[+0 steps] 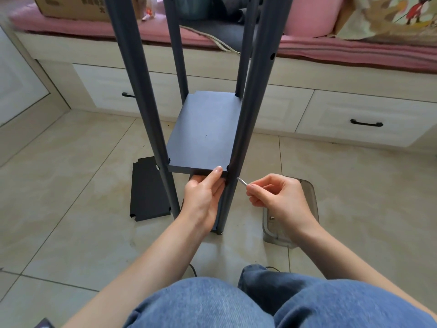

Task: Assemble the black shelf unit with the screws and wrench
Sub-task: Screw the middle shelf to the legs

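Observation:
The black shelf unit stands on the tiled floor with several upright posts; its near right post (pixel 246 129) and near left post (pixel 146 114) frame a black shelf board (pixel 203 131). My left hand (pixel 204 197) supports that board from below at its front edge, the thumb lying against the edge. My right hand (pixel 276 197) pinches a thin silver wrench (pixel 241 181), whose tip meets the near right post just below the board's corner. No screw can be made out at the tip.
A spare black shelf board (pixel 149 189) lies flat on the floor to the left. A grey translucent tray (pixel 309 192) sits on the floor under my right hand. White drawers (pixel 354 117) below a pink cushioned bench stand behind. My knees in jeans fill the bottom.

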Demonstrator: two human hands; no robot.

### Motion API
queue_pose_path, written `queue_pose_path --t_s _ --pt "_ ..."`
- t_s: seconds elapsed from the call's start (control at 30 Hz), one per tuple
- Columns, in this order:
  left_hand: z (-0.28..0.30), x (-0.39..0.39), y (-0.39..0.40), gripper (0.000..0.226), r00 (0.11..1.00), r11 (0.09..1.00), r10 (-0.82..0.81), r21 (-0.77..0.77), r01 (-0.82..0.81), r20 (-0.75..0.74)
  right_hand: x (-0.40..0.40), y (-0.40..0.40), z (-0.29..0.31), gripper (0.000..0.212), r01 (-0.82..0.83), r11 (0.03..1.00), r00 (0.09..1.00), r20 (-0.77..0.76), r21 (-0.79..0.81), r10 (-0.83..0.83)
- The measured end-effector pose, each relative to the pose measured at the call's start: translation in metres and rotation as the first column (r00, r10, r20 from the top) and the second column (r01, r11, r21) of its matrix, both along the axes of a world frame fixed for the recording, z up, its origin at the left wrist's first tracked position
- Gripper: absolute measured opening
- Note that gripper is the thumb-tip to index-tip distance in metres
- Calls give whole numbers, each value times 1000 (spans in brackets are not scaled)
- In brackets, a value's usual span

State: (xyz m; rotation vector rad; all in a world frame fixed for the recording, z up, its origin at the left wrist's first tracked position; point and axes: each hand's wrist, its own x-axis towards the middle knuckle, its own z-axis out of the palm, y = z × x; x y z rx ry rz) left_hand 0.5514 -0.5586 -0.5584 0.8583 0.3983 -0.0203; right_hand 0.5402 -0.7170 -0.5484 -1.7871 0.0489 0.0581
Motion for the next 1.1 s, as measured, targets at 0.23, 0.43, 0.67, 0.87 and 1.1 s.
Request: queue_pose_path --t_s 0.23,0.43,0.67,0.87,1.1 --pt "-1 0 1 7 1000 1000 -11 -7 11 6 1 5 -3 5 7 1000 1000 14 -4 -7" --pt "-2 1 2 7 1000 1000 -16 3 16 10 1 7 -5 5 24 1000 999 40 -13 -23" --pt "-2 2 1 5 1000 1000 -10 -1 10 1 3 9 -4 6 24 999 998 63 -34 -21" --pt "1 1 0 8 1000 1000 -9 10 9 7 6 11 -4 7 29 998 994 104 -63 -23" --pt "4 1 -1 18 1000 1000 7 3 -7 13 10 15 -5 8 34 997 992 127 -73 -24"
